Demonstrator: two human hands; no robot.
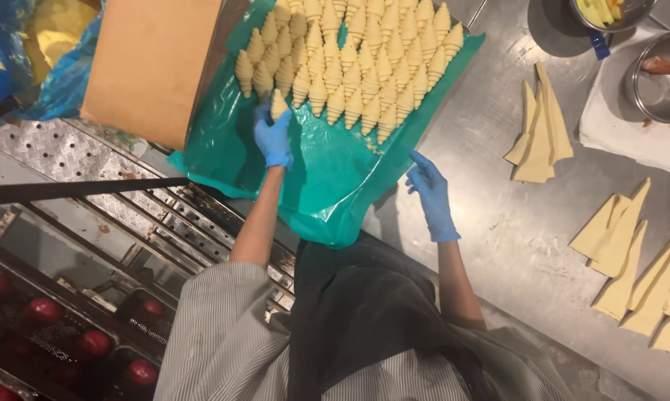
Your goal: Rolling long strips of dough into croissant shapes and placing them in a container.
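At the green sheet's (327, 178) near-left edge, the left hand (274, 141) pinches a soft, easily dented raw croissant (278, 104); best held lightly mid-body. The right hand (431, 194) hovers open, empty.

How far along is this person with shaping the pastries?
Done: several rows of rolled raw croissants lie packed on the green plastic sheet. In hand: the left hand sets one more rolled piece at the near edge of the rows, while the right hand hovers open beside the sheet. Left: cut dough triangles lie unrolled on the metal table.
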